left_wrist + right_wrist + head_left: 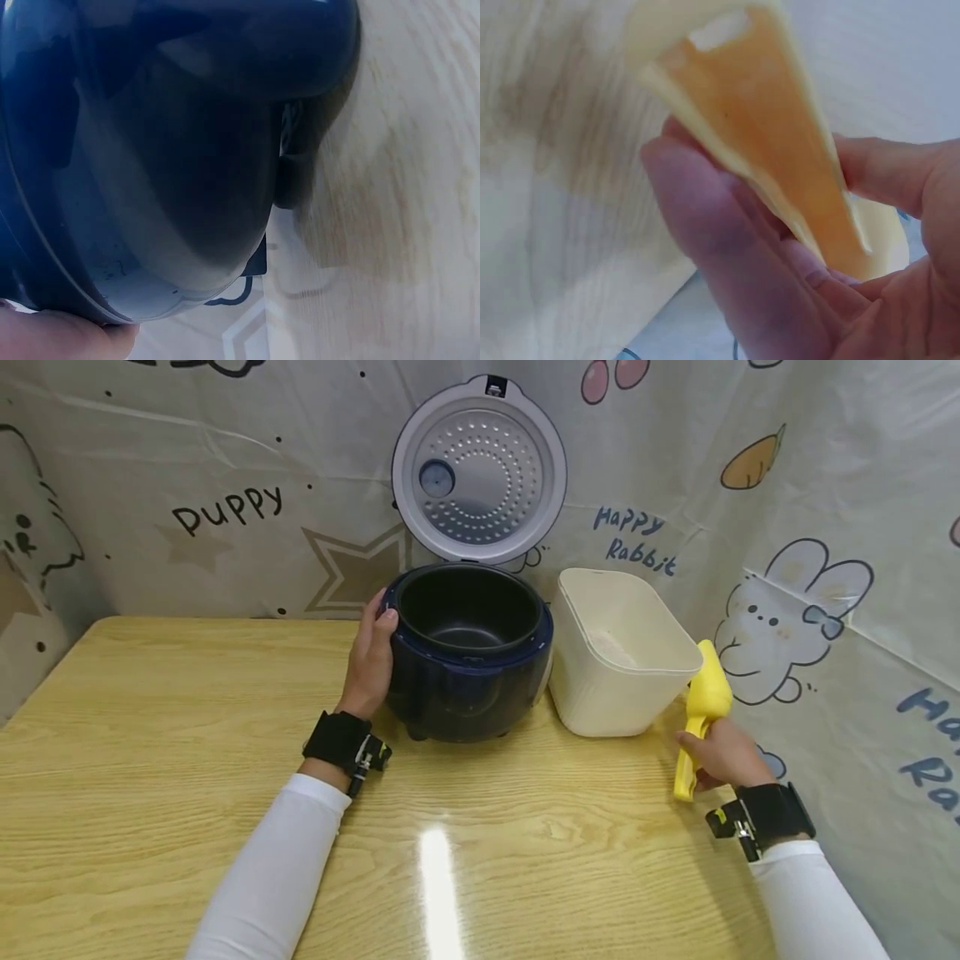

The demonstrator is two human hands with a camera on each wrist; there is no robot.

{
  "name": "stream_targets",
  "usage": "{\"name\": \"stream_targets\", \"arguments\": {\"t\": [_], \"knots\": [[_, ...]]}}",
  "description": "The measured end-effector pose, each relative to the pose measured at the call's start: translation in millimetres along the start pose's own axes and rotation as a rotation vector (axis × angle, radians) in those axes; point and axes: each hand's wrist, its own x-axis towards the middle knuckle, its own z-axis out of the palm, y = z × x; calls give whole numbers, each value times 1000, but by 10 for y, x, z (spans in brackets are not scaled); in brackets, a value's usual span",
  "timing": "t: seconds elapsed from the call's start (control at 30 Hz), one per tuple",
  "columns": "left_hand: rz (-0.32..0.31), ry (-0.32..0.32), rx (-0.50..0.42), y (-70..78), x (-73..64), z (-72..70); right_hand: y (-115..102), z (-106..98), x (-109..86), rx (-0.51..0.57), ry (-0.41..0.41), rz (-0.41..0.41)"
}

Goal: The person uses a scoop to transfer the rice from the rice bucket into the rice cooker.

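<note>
A dark blue rice cooker (465, 702) stands on the table with its lid (487, 485) raised and its dark inner pot (465, 610) showing. My left hand (369, 660) holds the cooker's left side, thumb at the rim; in the left wrist view, part of that hand (67, 335) lies against the blue body. A yellow scoop (708, 689) is in my right hand (731, 756), gripped by its handle, bowl end up. The right wrist view shows thumb and fingers around the hollow handle (757, 112). Beside the scoop is a cream bin (622, 693) with rice-like grains (611, 647) inside.
The wooden table (187, 777) reaches back to a printed cloth (225, 568) hung behind and along the right. The bin stands close to the cooker's right side, and the raised lid rises in front of the cloth.
</note>
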Motion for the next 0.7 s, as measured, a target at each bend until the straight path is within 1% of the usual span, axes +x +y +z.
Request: {"name": "stream_targets", "arguments": {"t": [0.17,0.3,0.4,0.53,0.63,0.7], "knots": [[-2,-3,7,-4,-2,4,-43,-110,-39,19,27,-9],[-5,-13,5,6,-3,4,-103,-219,-70,-28,59,7],[-7,-23,-1,17,-7,4,-170,-283,-92,-69,106,22],[-4,-24,-6,17,-11,-2,-263,-333,-127,-92,147,54],[-4,-25,-11,17,-13,-8,-325,-361,-155,-113,166,52],[-5,-26,-12,16,-16,-9,-360,-378,-171,-126,187,33]]}}
